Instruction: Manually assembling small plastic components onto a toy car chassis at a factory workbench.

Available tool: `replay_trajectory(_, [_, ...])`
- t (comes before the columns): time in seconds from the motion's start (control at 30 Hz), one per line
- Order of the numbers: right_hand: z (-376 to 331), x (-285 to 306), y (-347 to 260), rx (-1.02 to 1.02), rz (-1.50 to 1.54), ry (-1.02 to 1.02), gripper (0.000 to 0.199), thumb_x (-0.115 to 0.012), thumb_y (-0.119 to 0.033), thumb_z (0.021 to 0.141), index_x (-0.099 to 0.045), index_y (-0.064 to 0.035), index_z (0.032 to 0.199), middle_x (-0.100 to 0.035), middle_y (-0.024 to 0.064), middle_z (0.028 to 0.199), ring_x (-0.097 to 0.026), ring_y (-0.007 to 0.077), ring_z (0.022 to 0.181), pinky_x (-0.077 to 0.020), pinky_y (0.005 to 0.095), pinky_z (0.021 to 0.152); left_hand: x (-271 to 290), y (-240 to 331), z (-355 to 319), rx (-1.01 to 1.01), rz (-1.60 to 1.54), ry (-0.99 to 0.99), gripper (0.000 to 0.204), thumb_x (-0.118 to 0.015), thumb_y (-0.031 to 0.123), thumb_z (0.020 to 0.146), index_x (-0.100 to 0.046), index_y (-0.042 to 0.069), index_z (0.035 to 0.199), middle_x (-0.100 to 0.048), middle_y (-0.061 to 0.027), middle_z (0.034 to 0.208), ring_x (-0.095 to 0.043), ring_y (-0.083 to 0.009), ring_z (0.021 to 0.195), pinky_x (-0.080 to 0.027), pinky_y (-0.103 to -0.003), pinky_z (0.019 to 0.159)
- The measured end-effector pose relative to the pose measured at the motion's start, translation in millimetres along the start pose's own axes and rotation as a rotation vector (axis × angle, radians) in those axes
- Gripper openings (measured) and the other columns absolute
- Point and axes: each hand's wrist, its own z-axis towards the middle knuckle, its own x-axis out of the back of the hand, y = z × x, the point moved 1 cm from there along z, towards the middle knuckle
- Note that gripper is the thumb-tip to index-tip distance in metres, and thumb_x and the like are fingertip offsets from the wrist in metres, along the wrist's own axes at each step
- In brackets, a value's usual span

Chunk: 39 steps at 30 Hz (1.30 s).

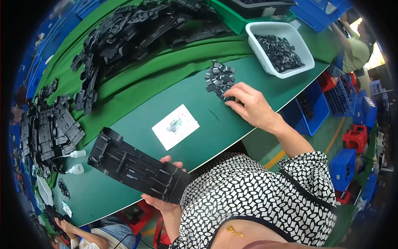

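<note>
My left hand (161,203) grips a long black plastic molded part (132,168) from beneath, near its right end, tilted over the table's front edge. The part has raised ribs and a blocky far end. My right hand (251,106) is at the near edge of a small heap of black plastic pieces (219,79), thumb and fingertips pinched around one small black piece (227,98). On the table between my hands lies a white card (175,126) with dark specks on its middle.
A white tub (306,68) of small black pieces stands at the back right. Large black molded parts (120,37) pile up on green cloth. Two small white bottles (76,169) are at the left. Blue crates (309,120) stand at the right. A co-worker's hands (66,226) show at lower left.
</note>
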Motion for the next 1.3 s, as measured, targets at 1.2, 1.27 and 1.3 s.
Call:
replay_trajectory(1.2, [50, -27, -59, -0.391, 0.616, -0.561, 0.019, -0.059, -0.006, 0.086, -0.061, 0.0037, 0.102, -0.061, 0.0023, 0.075, -0.056, 0.0065, 0.064, -0.0459, 0.0191, 0.057, 5, 3, 27, -0.028, -0.137, -0.008, 0.087, -0.048, 0.065, 0.081, -0.021, 0.010, 0.141, -0.040, -0.0265, 0.129, -0.054, -0.0406, 0.105, -0.052, -0.047, 0.081])
replay_trajectory(1.27, [49, -25, -60, -0.388, 0.640, -0.563, 0.019, -0.058, -0.007, 0.087, -0.060, 0.0036, 0.103, -0.061, 0.0031, 0.075, -0.056, 0.0066, 0.063, -0.0460, 0.0191, 0.057, 5, 3, 27, -0.027, -0.159, -0.015, 0.086, -0.048, 0.065, 0.081, -0.020, 0.010, 0.141, -0.039, -0.0268, 0.129, -0.054, -0.0406, 0.106, -0.052, -0.047, 0.081])
replay_trajectory(1.3, [48, -24, -62, -0.386, 0.666, -0.561, 0.020, -0.058, -0.007, 0.087, -0.060, 0.0036, 0.103, -0.062, 0.0039, 0.075, -0.057, 0.0068, 0.063, -0.0461, 0.0191, 0.056, 4, 4, 27, -0.029, -0.163, -0.013, 0.086, -0.048, 0.065, 0.081, -0.020, 0.010, 0.141, -0.039, -0.0268, 0.129, -0.054, -0.0406, 0.106, -0.052, -0.047, 0.081])
